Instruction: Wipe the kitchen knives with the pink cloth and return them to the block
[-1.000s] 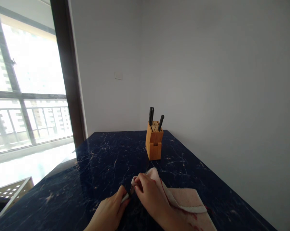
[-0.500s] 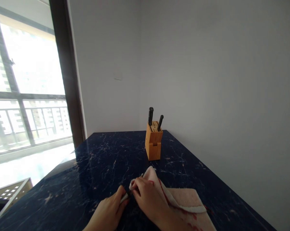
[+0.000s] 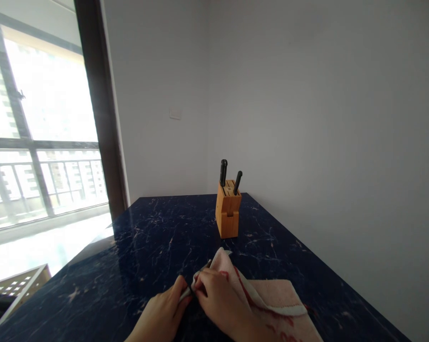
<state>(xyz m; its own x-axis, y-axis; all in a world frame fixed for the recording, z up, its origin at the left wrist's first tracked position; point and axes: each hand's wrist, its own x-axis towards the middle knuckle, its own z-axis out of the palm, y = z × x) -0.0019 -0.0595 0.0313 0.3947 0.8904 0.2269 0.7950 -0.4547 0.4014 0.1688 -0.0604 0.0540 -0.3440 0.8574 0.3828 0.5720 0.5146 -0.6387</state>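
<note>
My left hand (image 3: pixel 166 306) is closed on a thin dark-and-pale object (image 3: pixel 185 293), perhaps a knife or scissors, too small to identify surely. My right hand (image 3: pixel 219 297) pinches a corner of the pink and white towel (image 3: pixel 274 294) around the same object, just right of my left fingers. A narrow tip of the object shows past my right fingers. The rest of the towel, with red markings, lies on the dark blue marbled table (image 3: pixel 153 237) to the right, partly under my right forearm.
A wooden knife block (image 3: pixel 228 221) with black-handled knives (image 3: pixel 238 182) stands on the table beyond my hands. Walls border the far and right sides. A pale perforated box (image 3: pixel 18 289) is at the lower left, below a large window (image 3: pixel 53 95).
My right fingers have shifted slightly along the object with the towel corner, and more of its tip shows. The view has moved very little.
</note>
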